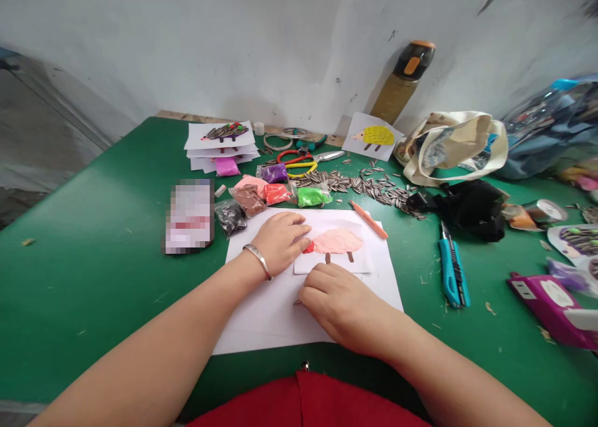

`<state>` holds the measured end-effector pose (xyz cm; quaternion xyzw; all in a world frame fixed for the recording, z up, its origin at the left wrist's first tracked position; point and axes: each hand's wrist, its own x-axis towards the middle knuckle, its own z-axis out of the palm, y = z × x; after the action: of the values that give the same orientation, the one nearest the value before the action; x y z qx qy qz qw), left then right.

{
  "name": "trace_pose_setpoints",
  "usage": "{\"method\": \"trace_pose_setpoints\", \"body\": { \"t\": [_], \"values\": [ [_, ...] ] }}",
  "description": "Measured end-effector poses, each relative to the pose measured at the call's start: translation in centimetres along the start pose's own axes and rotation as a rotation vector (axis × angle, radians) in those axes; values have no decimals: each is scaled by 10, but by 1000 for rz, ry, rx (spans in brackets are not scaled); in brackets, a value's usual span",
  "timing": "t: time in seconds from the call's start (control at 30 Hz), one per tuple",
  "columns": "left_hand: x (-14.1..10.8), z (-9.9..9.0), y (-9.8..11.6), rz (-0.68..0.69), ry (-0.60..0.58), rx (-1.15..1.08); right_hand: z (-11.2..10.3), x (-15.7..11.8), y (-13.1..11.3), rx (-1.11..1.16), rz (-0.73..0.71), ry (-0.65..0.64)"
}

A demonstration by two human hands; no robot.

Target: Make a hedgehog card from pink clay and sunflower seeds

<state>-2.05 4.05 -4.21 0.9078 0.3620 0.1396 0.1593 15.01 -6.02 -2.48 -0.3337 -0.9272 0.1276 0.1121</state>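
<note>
A scuffed grey-white wall stands behind a big green worktop. On the worktop lies a flat sheet of white paper, and on that sits a smaller white card. On the card is a soft pink clay blob, shaped like a low hill. It has two thin brown clay legs under it and a small red clay bit at its left end.

The left hand, with a silver bangle on its wrist, lies on the card. Its fingertips are right by the red clay bit. This grip is loose and is not squeezing anything. The right hand sits just below the card, with its fingers curled a little on the paper. It may be pinching something small, but that is hard to tell from here.

Past the paper lie a small bag of green clay and a small bag of red clay. A thin orange plastic knife lies near the paper's top corner. Further right are a blue box cutter and a pile of striped sunflower seeds.
</note>
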Motion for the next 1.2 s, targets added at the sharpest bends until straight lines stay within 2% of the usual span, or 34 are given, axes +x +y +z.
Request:
{"method": "trace_pose_setpoints", "body": {
  "t": [0.2, 0.4, 0.6, 0.8, 0.97, 1.1, 1.2],
  "values": [
    [0, 2, 1, -20, 18, 34, 0, 0, 0, -7, 0, -10],
    [1, -1, 0, 2, -24, 13, 0, 0, 1, 8, 6, -13],
    [-1, 2, 0, 2, 24, 34, 0, 0, 1, -1, 9, -14],
    [1, -5, -2, 44, -51, -26, 1, -1, 1, 6, 11, -20],
    [-2, -1, -5, 40, -25, -3, 1, -1, 0, 18, 6, -3],
    [-3, 0, -6, 44, -44, -4, -1, 0, 5, 69, 36, 83],
    [-2, -3, -6, 59, -51, -10, -6, -1, 19, 139, 205, 248]
  ]
}}
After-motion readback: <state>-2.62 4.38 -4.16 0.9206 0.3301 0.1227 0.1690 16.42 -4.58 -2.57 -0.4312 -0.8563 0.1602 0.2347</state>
